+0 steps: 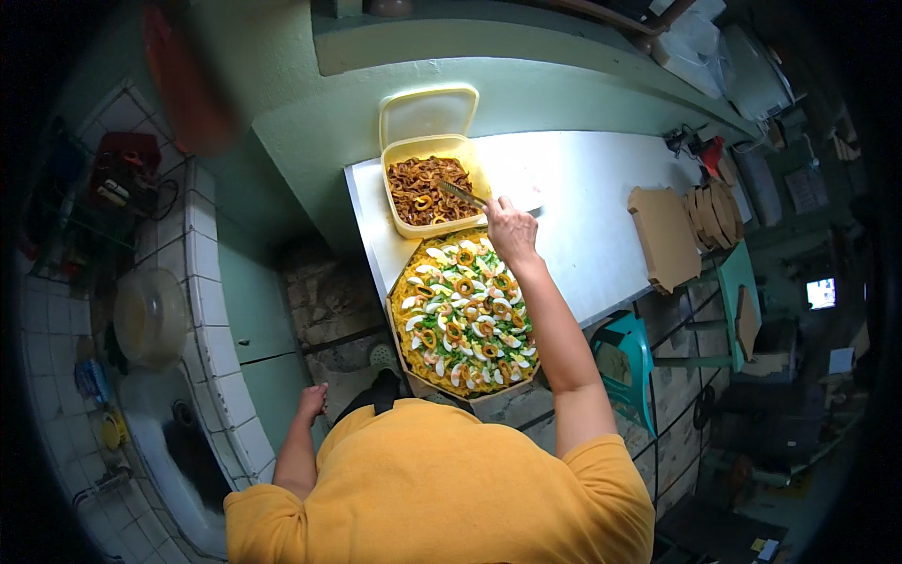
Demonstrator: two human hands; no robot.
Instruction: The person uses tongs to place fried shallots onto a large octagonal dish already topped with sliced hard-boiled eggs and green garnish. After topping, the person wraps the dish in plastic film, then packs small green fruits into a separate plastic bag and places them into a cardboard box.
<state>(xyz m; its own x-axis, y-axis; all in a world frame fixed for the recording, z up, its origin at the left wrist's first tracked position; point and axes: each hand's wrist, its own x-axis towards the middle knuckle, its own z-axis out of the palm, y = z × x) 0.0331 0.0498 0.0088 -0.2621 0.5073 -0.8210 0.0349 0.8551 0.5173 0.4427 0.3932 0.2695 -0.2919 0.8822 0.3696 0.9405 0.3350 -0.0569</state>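
Note:
My right hand (512,231) is closed round a slim metal utensil (462,195), tongs or a fork; I cannot tell which. Its tip reaches into a yellow plastic tub (437,228) of dark brown, saucy squid strips and rings (421,184). The tub's pale lid (428,114) leans against the wall behind it. Just nearer to me, under my right forearm, lies an eight-sided tray of yellow noodles (465,315) topped with egg slices, greens, shrimp and squid rings. My left hand (313,402) hangs low by my side, fingers curled, with nothing visible in it.
The white table (583,202) runs along a green wall. Flattened cardboard boxes (663,237) are at its right end, above a teal plastic stool (628,367). To the left are a white-tiled counter (221,329) and a sink (174,442).

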